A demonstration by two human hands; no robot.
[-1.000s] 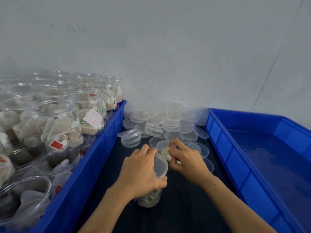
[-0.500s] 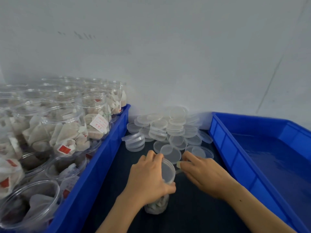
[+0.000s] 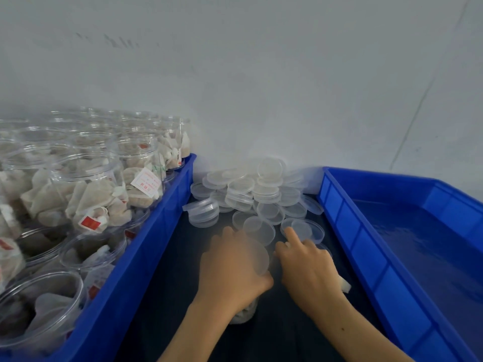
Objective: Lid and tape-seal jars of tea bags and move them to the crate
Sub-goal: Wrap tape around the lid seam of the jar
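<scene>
On the dark mat (image 3: 167,288) between two crates, near centre: a clear plastic jar of tea bags (image 3: 245,313), upright, mostly hidden under the left hand (image 3: 230,270), fingers curled over the translucent lid (image 3: 257,258) and down round the jar's mouth. Just right of it, the right hand (image 3: 309,270), back upward, index finger stretched far toward a loose clear round lid (image 3: 304,229), other fingers bent; something pale tucked under the palm at its right edge (image 3: 343,286), too blurred to name, so grasp or no grasp impossible to tell. Far along the mat, against the white wall (image 3: 261,74), a heap of clear round plastic lids (image 3: 258,190), spilling nearward almost to the fingertips and filling the strip from crate to crate. On the left, a blue plastic crate (image 3: 146,246) packed tight with open clear jars of tea bags (image 3: 86,194), red-and-white tags showing, rims standing well above the crate's edge. On the right, a second blue plastic crate (image 3: 366,244), ribbed wall slanting close beside the right forearm, broad blue floor inside it. Narrow lane of mat between both crate walls, taken up near by the two forearms; bare mat left of the left wrist, up to the left crate's wall.
</scene>
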